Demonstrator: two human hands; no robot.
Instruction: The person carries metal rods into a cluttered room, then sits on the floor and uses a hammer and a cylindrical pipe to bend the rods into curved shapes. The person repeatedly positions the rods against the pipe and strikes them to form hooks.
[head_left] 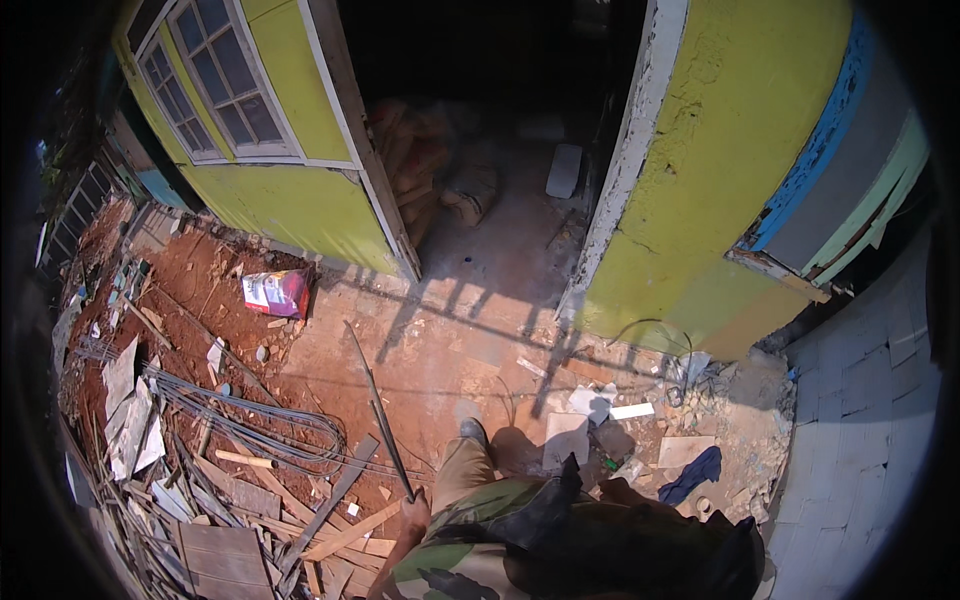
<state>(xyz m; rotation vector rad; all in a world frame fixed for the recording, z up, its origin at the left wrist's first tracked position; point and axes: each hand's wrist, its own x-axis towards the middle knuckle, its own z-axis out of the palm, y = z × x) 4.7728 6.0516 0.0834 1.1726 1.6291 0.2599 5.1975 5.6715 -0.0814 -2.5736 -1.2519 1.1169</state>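
Observation:
My left hand (415, 508) is low in the picture, left of my trouser leg. Its fingers are closed round the lower end of a long, thin dark bar (391, 450). The bar slants up and left over the reddish ground, and its far part looks thinner and paler; whether that is one piece I cannot tell. My right hand does not show; the camouflage clothing (480, 520) fills the lower middle. One shoe (473, 431) points toward the doorway.
Scrap boards (225, 558) and bundled rods (260, 412) cover the lower left. A printed bag (277, 293) lies by the yellow-green wall (290, 215). Ahead is a dark doorway with sacks (410, 160). Rubble, broken tiles (567, 441) and a dark blue cloth (692, 475) lie right, before a block wall (850, 450).

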